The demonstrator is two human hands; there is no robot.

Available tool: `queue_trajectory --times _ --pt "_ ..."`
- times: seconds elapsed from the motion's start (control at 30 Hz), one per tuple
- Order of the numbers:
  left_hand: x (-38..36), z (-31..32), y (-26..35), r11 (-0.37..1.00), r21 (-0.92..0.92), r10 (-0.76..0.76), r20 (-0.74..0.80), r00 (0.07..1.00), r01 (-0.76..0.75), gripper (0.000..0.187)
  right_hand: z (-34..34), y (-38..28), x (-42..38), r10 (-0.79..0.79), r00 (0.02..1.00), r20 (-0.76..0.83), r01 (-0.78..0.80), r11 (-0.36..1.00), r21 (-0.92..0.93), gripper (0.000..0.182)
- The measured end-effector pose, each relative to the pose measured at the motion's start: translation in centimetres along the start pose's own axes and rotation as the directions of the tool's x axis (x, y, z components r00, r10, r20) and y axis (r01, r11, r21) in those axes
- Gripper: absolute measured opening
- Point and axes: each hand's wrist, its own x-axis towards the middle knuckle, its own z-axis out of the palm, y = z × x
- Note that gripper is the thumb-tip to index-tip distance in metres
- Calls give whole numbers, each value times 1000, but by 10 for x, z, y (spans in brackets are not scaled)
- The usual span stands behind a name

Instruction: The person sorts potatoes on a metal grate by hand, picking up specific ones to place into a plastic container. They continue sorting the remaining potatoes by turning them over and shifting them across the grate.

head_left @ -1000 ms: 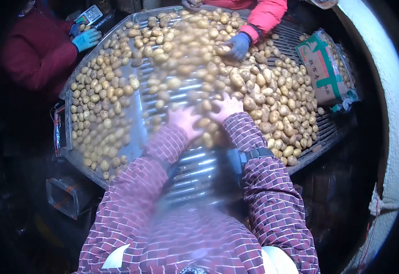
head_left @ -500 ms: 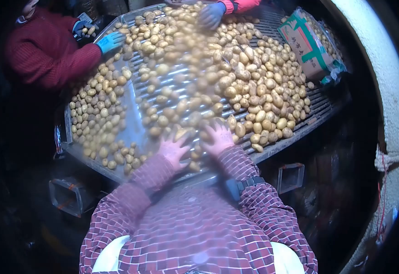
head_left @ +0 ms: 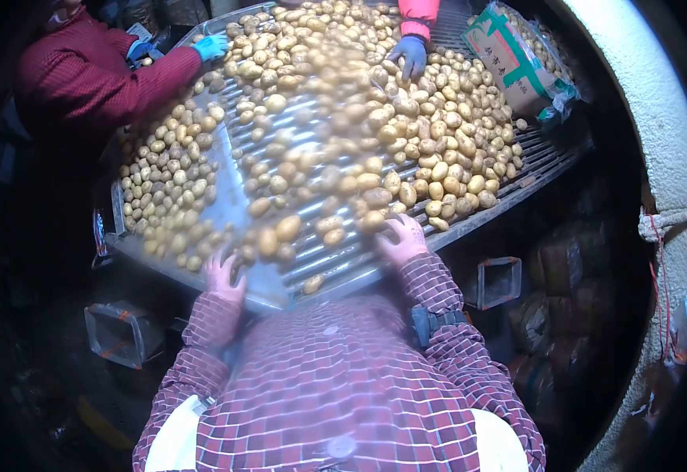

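Note:
Many potatoes (head_left: 454,149) cover a slatted metal table (head_left: 312,256). My left hand (head_left: 224,277) is at the near left edge, fingers apart, beside potatoes lying at the left of a smooth metal strip (head_left: 235,185). Nothing shows in its grasp. Farther right, my right hand (head_left: 402,238) rests over the slats near the front edge, its fingers spread and curved next to a few potatoes at the near side of the pile. It holds nothing that I can see. The middle of the view is blurred.
A person in a dark red sweater (head_left: 92,86) reaches in from the left with a blue glove (head_left: 211,47). Another person's dark-gloved hand (head_left: 410,57) touches the pile. A cardboard box (head_left: 509,63) lies at the back right. Clear frames (head_left: 499,283) stand below the table.
My left hand has moved left, and my right hand slightly right, apart from each other. Potatoes between them have shifted, baring slats. The dark-gloved hand has moved right and nearer.

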Motion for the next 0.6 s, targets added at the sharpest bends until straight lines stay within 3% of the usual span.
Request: queue_trajectory --times 0.13,0.2,0.4,0.47,0.53,0.6 --pt "-7 9 -6 994 -65 -95 -97 991 89 53 -10 -16 14 70 994 79 -73 997 40 31" --pt "-4 7 -3 989 -6 -147 -60 987 147 54 -13 -27 29 68 991 111 -80 991 107 31" --pt "4 3 21 939 110 -315 -102 944 325 56 8 -33 114 -274 961 44 271 960 67 36" --pt "7 1 24 912 162 -370 -70 926 377 57 20 -29 155 -340 933 115 350 933 -79 46" --pt "5 5 20 904 176 -378 -93 921 389 57 58 -14 191 -448 893 -48 443 892 -88 48" --pt "8 3 21 900 181 -388 -81 918 396 58 48 -32 213 -343 895 285 409 886 -220 46"
